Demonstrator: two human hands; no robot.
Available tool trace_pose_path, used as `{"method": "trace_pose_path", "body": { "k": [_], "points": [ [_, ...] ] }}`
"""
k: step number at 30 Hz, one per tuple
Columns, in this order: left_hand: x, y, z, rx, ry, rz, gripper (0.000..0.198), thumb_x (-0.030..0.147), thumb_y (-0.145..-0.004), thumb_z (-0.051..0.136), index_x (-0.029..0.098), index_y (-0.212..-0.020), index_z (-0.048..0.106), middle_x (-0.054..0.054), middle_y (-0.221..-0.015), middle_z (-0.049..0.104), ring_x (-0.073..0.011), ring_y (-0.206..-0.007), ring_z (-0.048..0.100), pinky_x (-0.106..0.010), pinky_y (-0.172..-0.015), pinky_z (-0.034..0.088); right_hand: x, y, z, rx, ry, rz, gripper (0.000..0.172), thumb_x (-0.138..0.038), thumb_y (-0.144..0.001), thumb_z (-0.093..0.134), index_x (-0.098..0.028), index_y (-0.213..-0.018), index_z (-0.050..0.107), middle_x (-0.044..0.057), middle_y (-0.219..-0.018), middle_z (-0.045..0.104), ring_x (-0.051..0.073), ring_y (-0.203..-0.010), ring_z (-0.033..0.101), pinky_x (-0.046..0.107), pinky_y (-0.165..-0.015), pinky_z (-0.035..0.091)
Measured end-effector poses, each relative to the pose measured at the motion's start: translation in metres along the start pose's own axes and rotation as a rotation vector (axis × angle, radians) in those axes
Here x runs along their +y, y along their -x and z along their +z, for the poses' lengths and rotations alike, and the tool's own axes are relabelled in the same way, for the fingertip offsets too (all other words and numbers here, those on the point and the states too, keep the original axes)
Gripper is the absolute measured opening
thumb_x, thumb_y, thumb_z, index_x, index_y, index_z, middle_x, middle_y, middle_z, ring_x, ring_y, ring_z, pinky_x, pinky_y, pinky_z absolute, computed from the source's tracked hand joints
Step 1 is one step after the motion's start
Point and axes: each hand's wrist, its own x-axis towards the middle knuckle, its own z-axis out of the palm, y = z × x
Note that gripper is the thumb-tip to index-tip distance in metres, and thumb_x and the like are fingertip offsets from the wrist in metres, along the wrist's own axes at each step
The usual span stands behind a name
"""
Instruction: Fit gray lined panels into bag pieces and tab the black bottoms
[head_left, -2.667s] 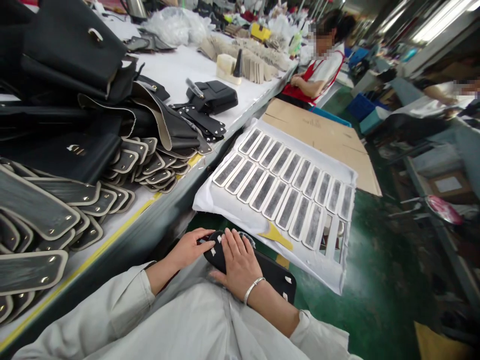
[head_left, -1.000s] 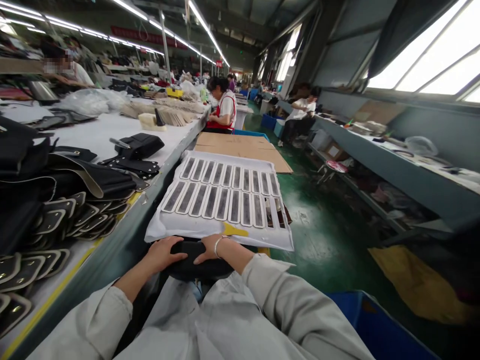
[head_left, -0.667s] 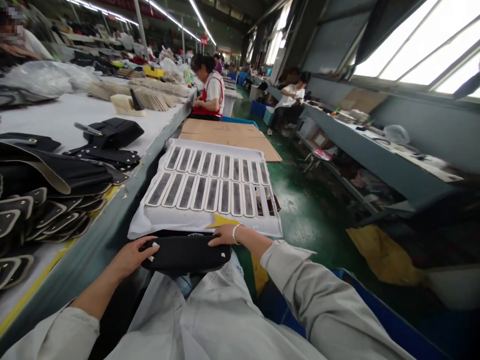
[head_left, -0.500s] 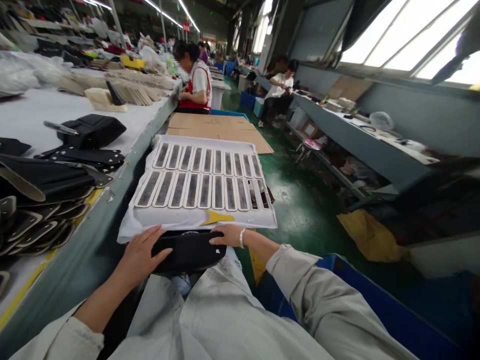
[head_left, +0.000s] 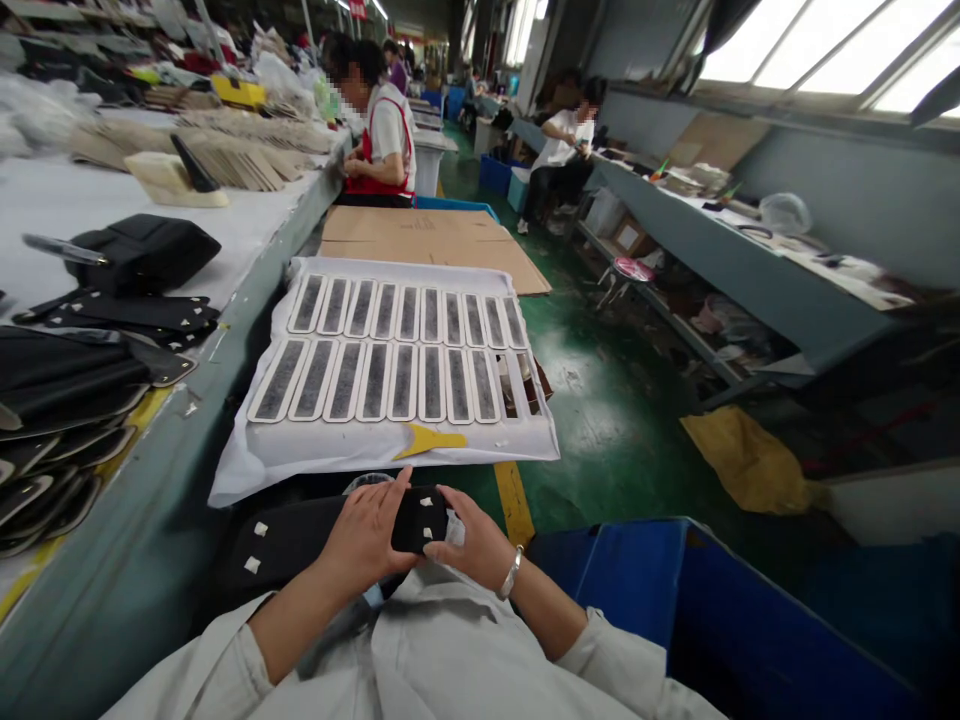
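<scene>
A long black leather-like piece point(head_left: 296, 535) lies across my lap, with small white tabs near both ends. My left hand point(head_left: 367, 530) is laid over its right half, the fingers along the far side and the thumb at the near edge. At the right end, my right hand point(head_left: 476, 540) grips the piece between thumb and fingers. Beyond my hands is a white-covered board point(head_left: 360, 450) with two rows of pale-rimmed dark grey strips point(head_left: 380, 380). On its near edge lies a yellow flat piece point(head_left: 431, 440).
On the left bench are black leather pieces point(head_left: 71, 370), a black block-shaped item point(head_left: 142, 255) and a beige block point(head_left: 176, 180). Cardboard point(head_left: 427, 235) lies behind the board. A blue bin point(head_left: 607, 570) stands at my right. Two co-workers sit farther off.
The black piece has shifted left and now shows white tabs at both ends. My left hand has moved right along it, closer to my right hand. The view has shifted slightly.
</scene>
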Motion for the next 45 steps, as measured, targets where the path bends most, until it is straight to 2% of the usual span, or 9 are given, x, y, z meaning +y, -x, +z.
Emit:
{"method": "trace_pose_path", "body": {
  "k": [4,10,15,19,26,31,36,41,45],
  "points": [
    [0.003,-0.004,0.002,0.014,0.019,0.002,0.101,0.044,-0.055,0.072,0.021,-0.140,0.022,-0.011,-0.117,0.059,-0.0308,-0.108,0.054,-0.044,-0.096,0.032,-0.018,-0.001,-0.007,0.117,0.232,0.006,0.037,-0.025,-0.081,0.058,-0.016,-0.117,0.055,0.011,-0.108,0.058,0.021,-0.103,0.054,0.035,-0.092,0.045],
    [-0.001,-0.007,0.006,0.048,0.005,0.015,0.106,0.041,-0.056,0.072,0.018,-0.142,0.015,-0.012,-0.116,0.059,-0.0307,-0.106,0.054,-0.043,-0.096,0.032,-0.033,-0.017,-0.016,0.031,0.310,0.199,0.008,-0.025,-0.081,0.058,-0.018,-0.085,0.060,0.003,-0.080,0.061,0.016,-0.072,0.057,0.026,-0.065,0.044],
    [-0.006,-0.005,0.006,0.065,0.023,0.056,0.107,0.043,-0.059,0.071,0.017,-0.144,0.011,-0.013,-0.118,0.058,-0.0310,-0.106,0.054,-0.043,-0.096,0.032,-0.043,-0.032,-0.016,-0.160,0.288,0.282,0.025,-0.034,-0.078,0.061,-0.019,-0.060,0.051,-0.002,-0.056,0.054,0.012,-0.053,0.048,0.023,-0.047,0.027],
    [-0.007,-0.005,0.004,0.068,0.007,0.091,0.100,0.032,-0.063,0.067,0.014,-0.144,0.012,-0.013,-0.119,0.058,-0.0285,-0.106,0.053,-0.042,-0.095,0.034,-0.055,-0.035,-0.014,-0.186,0.307,0.039,0.023,-0.028,-0.080,0.059,-0.018,-0.061,0.050,-0.002,-0.064,0.055,0.011,-0.060,0.049,0.022,-0.054,0.029],
    [-0.002,-0.008,0.003,0.091,-0.035,0.093,0.068,0.039,-0.063,0.068,0.012,-0.122,0.048,-0.014,-0.117,0.060,-0.0296,-0.106,0.054,-0.045,-0.095,0.036,-0.034,-0.031,-0.014,-0.096,0.328,0.290,0.027,-0.030,-0.080,0.059,-0.017,-0.061,0.047,-0.004,-0.055,0.046,0.009,-0.054,0.041,0.023,-0.051,0.023],
    [-0.008,-0.004,-0.006,0.082,-0.059,0.198,0.076,0.049,-0.066,0.068,0.011,-0.128,0.045,-0.016,-0.125,0.055,-0.0313,-0.113,0.050,-0.049,-0.100,0.035,-0.036,-0.031,-0.011,-0.063,0.293,0.345,0.027,-0.028,-0.078,0.060,-0.017,-0.058,0.044,-0.004,-0.052,0.043,0.009,-0.050,0.037,0.024,-0.050,0.020],
    [-0.012,0.019,-0.011,0.123,-0.095,0.374,0.039,0.038,-0.081,0.060,0.021,-0.116,0.058,-0.009,-0.121,0.058,-0.0268,-0.118,0.047,-0.051,-0.109,0.024,-0.030,-0.030,-0.008,-0.020,0.182,0.383,0.031,-0.032,-0.075,0.061,-0.018,-0.058,0.040,-0.006,-0.050,0.041,0.009,-0.049,0.036,0.023,-0.049,0.022],
    [-0.008,0.030,-0.005,0.134,-0.204,0.361,0.041,0.039,-0.082,0.058,0.019,-0.119,0.058,-0.010,-0.119,0.061,-0.0279,-0.114,0.051,-0.050,-0.107,0.026,-0.009,-0.020,0.002,0.054,-0.077,0.370,0.018,-0.033,-0.079,0.056,-0.019,-0.085,0.047,-0.007,-0.059,0.044,0.010,-0.055,0.043,0.022,-0.053,0.035],
    [-0.005,0.027,-0.003,0.121,-0.210,0.341,0.044,0.042,-0.083,0.057,0.020,-0.121,0.057,-0.011,-0.128,0.055,-0.0290,-0.121,0.045,-0.050,-0.108,0.024,-0.001,-0.012,0.003,0.016,-0.157,0.269,0.030,-0.027,-0.079,0.056,-0.019,-0.107,0.052,0.002,-0.087,0.052,0.012,-0.070,0.051,0.026,-0.066,0.045]
  ]
}}
